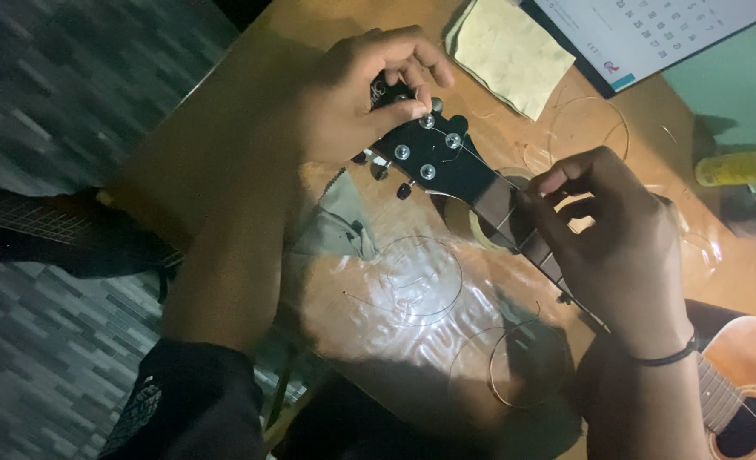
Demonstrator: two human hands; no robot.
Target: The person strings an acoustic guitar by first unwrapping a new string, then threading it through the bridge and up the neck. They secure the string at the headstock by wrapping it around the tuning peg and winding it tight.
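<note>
Nearest the camera, a dark sleeve covered the left forearm, and a thin black band circled the right wrist. At the lower right corner lay the amber body of an acoustic guitar, its sound hole partly in view. On the wooden table beside it sat a clear plastic packet, shiny under a light, with coiled strings lying on and around it.

Further up, the right hand rested over the guitar's neck, fingers curled close, thumb and forefinger pinched narrowly on a thin string that ran toward the headstock. Under the neck stood a roll of tape, mostly hidden.

The black headstock lay near the middle of the table, its silver tuning posts facing up. The left hand closed around its far end, fingertips gripping a tuning peg at the edge.

Beyond the hands, a pale yellow cloth lay folded and rumpled. At the top right a white sheet calendar with a blue corner mark rested on a dark backing. At the right edge lay a yellow cylindrical bottle on its side, near a pale green surface.
</note>
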